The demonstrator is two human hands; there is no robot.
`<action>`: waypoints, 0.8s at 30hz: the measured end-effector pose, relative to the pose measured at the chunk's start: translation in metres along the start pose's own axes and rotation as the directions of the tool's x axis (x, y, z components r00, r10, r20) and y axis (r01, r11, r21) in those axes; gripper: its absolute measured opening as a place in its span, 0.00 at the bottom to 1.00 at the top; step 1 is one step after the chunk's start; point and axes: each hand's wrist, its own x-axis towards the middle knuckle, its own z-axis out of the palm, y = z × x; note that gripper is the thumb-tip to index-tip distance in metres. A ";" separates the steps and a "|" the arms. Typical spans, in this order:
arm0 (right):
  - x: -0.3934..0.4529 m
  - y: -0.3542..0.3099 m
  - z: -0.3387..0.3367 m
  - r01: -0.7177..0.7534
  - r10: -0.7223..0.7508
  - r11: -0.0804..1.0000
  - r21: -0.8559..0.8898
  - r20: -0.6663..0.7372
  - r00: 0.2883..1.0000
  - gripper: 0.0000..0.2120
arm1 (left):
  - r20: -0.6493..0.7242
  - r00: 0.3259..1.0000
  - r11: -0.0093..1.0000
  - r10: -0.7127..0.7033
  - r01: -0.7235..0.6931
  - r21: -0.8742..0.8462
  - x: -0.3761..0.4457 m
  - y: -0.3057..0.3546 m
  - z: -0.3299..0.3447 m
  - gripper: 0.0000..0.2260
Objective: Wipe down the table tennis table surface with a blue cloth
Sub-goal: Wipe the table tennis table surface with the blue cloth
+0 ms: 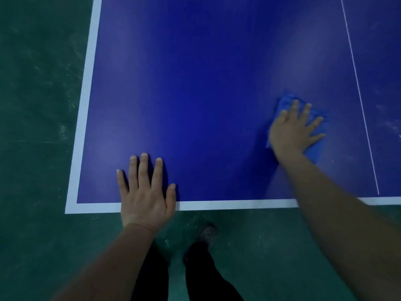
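Blue table [195, 94]: one | cloth [316, 148]: one, under flat right hand [290, 131] | left hand [145, 192]: fingers flat, empty

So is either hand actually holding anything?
Neither grips anything. The right hand presses flat, fingers spread, on the middle of the cloth. The left hand rests flat on the table by its near edge.

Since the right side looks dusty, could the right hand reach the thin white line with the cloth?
Probably yes: the right hand presses the cloth flat just left of the thin white line, with only bare table between.
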 end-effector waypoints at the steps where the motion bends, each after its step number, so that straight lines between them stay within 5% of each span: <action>1: -0.024 -0.010 0.009 0.105 -0.106 0.994 -0.016 -0.014 0.994 0.27 | 0.004 1.000 1.000 0.000 0.000 0.004 0.000 0.000 0.000 0.31; 3: -0.088 -0.029 0.027 0.399 -0.401 0.915 -0.064 -0.018 0.916 0.26 | 0.000 1.000 1.000 0.000 0.000 0.003 0.000 0.000 0.001 0.31; 5: -0.154 -0.028 0.041 0.728 -0.725 0.678 -0.108 0.068 0.685 0.26 | -0.021 1.000 1.000 0.002 -0.002 -0.011 -0.001 -0.001 0.002 0.31; 7: -0.175 0.001 0.041 0.847 -0.833 0.523 -0.091 0.153 0.531 0.26 | -0.028 1.000 1.000 -0.004 0.003 -0.024 -0.001 -0.001 0.002 0.31; 8: -0.162 0.020 0.037 0.831 -0.816 0.548 -0.100 0.154 0.557 0.26 | -0.022 1.000 1.000 -0.011 0.011 -0.023 -0.001 -0.001 0.002 0.31; 10: -0.117 0.065 0.025 0.667 -0.666 0.724 -0.177 0.072 0.742 0.26 | -0.010 1.000 1.000 -0.020 0.020 -0.012 -0.001 -0.001 0.002 0.31; 12: -0.066 0.115 0.004 0.377 -0.378 0.911 -0.169 0.022 0.925 0.27 | -0.001 1.000 1.000 -0.020 0.020 -0.010 -0.001 0.000 0.002 0.31; 14: -0.036 0.146 -0.016 0.099 -0.096 0.992 -0.075 0.046 0.994 0.27 | 0.010 1.000 1.000 -0.023 0.023 -0.005 0.001 0.001 0.003 0.32; 17: -0.043 0.128 -0.019 -0.043 0.044 0.999 -0.019 0.024 0.999 0.26 | 0.019 0.999 0.999 -0.032 0.033 -0.038 0.000 0.002 0.001 0.31; 20: -0.095 0.079 0.002 0.339 -0.335 0.936 -0.094 0.063 0.940 0.26 | -0.023 1.000 0.995 0.021 -0.023 -0.097 -0.005 0.015 -0.005 0.29; 22: -0.129 0.068 0.010 0.660 -0.637 0.744 -0.105 0.188 0.747 0.26 | -0.074 0.986 0.980 0.147 -0.155 -0.125 -0.010 0.045 -0.007 0.28; 24: -0.119 0.086 0.008 0.755 -0.725 0.647 -0.106 0.222 0.652 0.27 | -0.110 0.960 0.948 0.257 -0.273 -0.165 -0.010 0.087 -0.004 0.27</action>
